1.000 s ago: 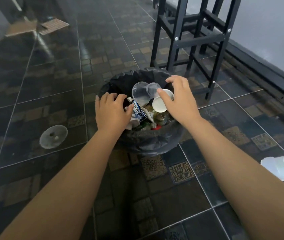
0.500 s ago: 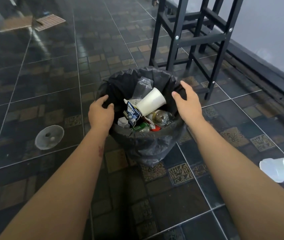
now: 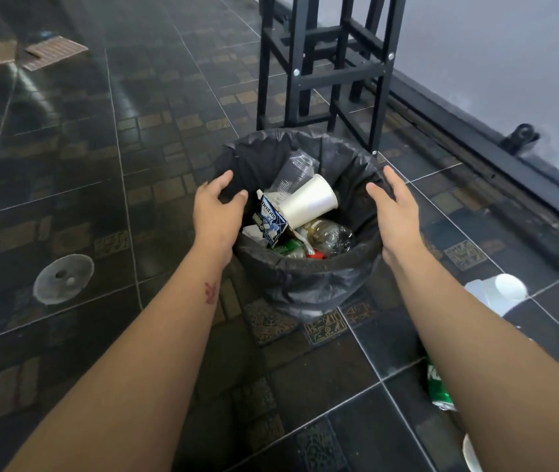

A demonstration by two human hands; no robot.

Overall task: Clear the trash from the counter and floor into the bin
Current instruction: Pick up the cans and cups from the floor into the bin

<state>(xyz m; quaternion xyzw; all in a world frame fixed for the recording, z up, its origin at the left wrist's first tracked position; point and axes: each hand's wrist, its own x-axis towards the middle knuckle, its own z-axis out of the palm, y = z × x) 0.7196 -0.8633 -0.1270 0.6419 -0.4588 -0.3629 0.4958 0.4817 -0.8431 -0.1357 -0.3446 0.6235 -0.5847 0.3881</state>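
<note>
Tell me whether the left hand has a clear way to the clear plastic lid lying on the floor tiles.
Probably yes. The left hand is open and empty at the bin rim, and only bare tiles lie between it and the clear lid on that side; nothing blocks the way, though reaching down is likely needed.

bin liner [image 3: 308, 284] black | cup [image 3: 308, 202] white | can [image 3: 439, 386] green | floor [image 3: 67, 165] dark patterned tiles

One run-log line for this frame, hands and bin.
left hand: open, empty, at bin rim | right hand: open, empty, at rim | bin: white cup on top | floor: green can remains
</note>
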